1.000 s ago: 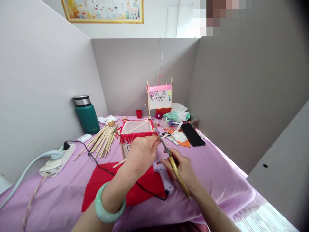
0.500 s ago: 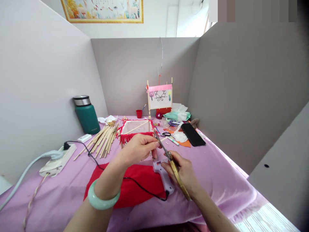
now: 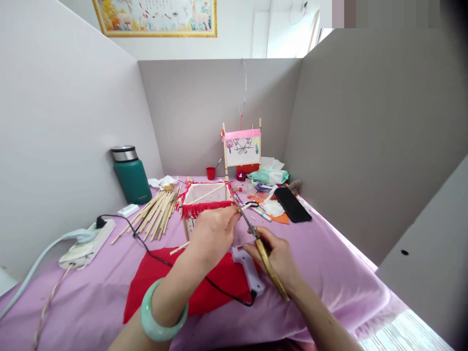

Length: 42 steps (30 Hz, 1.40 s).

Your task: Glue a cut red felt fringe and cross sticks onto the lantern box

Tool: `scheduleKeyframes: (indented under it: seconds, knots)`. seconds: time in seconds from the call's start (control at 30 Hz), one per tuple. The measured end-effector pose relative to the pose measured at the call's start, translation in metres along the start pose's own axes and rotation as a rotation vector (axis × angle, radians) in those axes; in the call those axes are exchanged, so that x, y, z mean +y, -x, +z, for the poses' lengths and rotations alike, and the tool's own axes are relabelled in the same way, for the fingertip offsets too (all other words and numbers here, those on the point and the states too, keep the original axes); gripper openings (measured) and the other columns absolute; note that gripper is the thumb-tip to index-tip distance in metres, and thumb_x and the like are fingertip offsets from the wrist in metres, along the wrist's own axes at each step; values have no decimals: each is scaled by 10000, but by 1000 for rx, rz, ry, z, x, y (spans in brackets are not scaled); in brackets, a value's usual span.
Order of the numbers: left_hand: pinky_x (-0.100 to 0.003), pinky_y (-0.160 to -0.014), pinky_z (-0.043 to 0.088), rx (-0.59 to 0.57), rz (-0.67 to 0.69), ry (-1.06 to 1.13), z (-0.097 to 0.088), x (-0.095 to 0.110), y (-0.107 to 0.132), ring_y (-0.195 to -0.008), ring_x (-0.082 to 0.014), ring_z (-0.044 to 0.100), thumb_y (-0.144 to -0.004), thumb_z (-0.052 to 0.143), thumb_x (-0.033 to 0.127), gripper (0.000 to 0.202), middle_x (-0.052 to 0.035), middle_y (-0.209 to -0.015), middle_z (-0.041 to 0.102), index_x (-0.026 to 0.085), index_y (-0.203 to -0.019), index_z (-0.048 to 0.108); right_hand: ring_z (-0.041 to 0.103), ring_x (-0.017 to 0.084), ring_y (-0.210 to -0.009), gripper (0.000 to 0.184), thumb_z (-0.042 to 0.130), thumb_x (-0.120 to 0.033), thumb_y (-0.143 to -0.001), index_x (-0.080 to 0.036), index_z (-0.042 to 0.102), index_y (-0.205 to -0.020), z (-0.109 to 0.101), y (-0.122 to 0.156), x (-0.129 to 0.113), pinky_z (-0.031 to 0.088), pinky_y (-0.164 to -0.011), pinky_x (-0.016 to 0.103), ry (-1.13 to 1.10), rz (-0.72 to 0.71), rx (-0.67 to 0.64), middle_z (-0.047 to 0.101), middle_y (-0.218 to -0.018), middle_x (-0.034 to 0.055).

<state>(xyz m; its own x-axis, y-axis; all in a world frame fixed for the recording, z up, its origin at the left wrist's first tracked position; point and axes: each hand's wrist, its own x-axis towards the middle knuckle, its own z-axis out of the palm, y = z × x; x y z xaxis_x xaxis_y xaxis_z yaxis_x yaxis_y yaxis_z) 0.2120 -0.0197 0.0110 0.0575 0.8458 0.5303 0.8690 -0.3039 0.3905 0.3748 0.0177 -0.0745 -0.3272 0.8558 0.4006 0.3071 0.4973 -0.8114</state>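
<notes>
My right hand (image 3: 276,256) is closed around the gold-coloured handles of a pair of scissors (image 3: 269,270), whose grey blades point up and away to the left. My left hand (image 3: 215,234), with a pale green bangle at the wrist, pinches a thin wooden stick (image 3: 179,248). One end of the stick sticks out below the hand; the other reaches the scissor blades. Just beyond the left hand stands a lantern-like frame (image 3: 208,207) with white panels and red fringe, partly hidden. Below the hands, a lilac glue gun (image 3: 249,270) lies partly on red cloth (image 3: 146,287).
Loose wooden sticks (image 3: 159,214) lie at left, near a green flask (image 3: 131,173) and a power strip (image 3: 87,243). A black cord crosses the cloth. A phone (image 3: 292,204) and craft scraps lie at right. A decorated hanging lantern (image 3: 242,148) is at the back.
My left hand has turned and shifted slightly, and the stick now shows on both sides of it, crossing at the blades. My right hand and the scissors stay nearly in place.
</notes>
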Motion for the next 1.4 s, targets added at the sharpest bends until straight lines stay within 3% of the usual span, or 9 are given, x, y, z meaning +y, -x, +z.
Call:
scheduleKeyframes:
  seconds: [0.23,0.4,0.47,0.53,0.6,0.7,0.83,1.1,1.4]
  knots:
    - [-197,-474,295,-206,-51,343,-16,-8,-9,-472,-67,423,-879,469,230,347,16,-547,564,150,-559,577,373,86,-523,284,641,-441,-773,-186,567,-873,1,1,0,350,-502,191,-9,-27,-5,423,-567,-52]
    - [-198,-370,182,-476,-205,694,-20,-16,-14,-370,-50,273,-874,456,354,308,9,-560,598,152,-708,620,398,91,-531,277,630,-393,-782,-178,591,-952,0,3,2,362,-506,191,17,-39,-4,463,-593,-39]
    - [-197,-359,174,-512,-233,718,-21,-16,-15,-357,-48,266,-869,454,368,302,1,-583,619,149,-746,623,396,89,-528,271,631,-381,-781,-174,594,-952,1,2,3,361,-505,189,13,-50,-9,461,-588,-40]
    - [-191,-378,228,-438,-213,608,-19,-13,-13,-372,-54,326,-872,453,352,326,-3,-568,610,146,-683,622,393,85,-526,272,640,-381,-775,-171,592,-941,2,0,5,359,-506,187,-9,-59,5,460,-587,-42]
    - [-185,-464,335,-246,-145,429,-13,-9,-10,-470,-77,469,-873,469,303,303,-11,-617,635,152,-678,645,382,82,-522,269,649,-387,-769,-172,587,-917,2,-3,6,350,-504,186,-30,-59,22,446,-578,-47]
    - [-212,-653,424,68,-35,193,1,-5,-5,-707,-134,610,-866,517,236,183,-21,-779,691,190,-857,694,365,80,-518,274,656,-395,-762,-172,581,-904,1,-6,6,334,-497,186,-53,-35,28,417,-561,-56]
    - [-222,-649,412,165,42,64,11,-4,-4,-686,-139,614,-888,502,214,207,-29,-757,692,193,-863,706,358,82,-522,292,658,-404,-756,-173,581,-918,-1,-7,5,326,-495,189,-65,-3,14,406,-563,-57]
    - [-198,-551,343,-15,4,257,-6,-6,-12,-551,-86,491,-848,525,203,232,16,-571,592,156,-676,673,354,85,-530,293,663,-400,-753,-174,580,-920,0,-4,8,327,-499,192,-68,19,-4,406,-568,-52]
    - [-195,-374,207,-392,-298,726,-20,-17,-24,-368,-44,312,-785,581,357,267,2,-535,575,145,-637,648,358,84,-527,301,670,-427,-747,-178,569,-882,2,-4,8,337,-505,197,-72,9,-3,423,-573,-50]
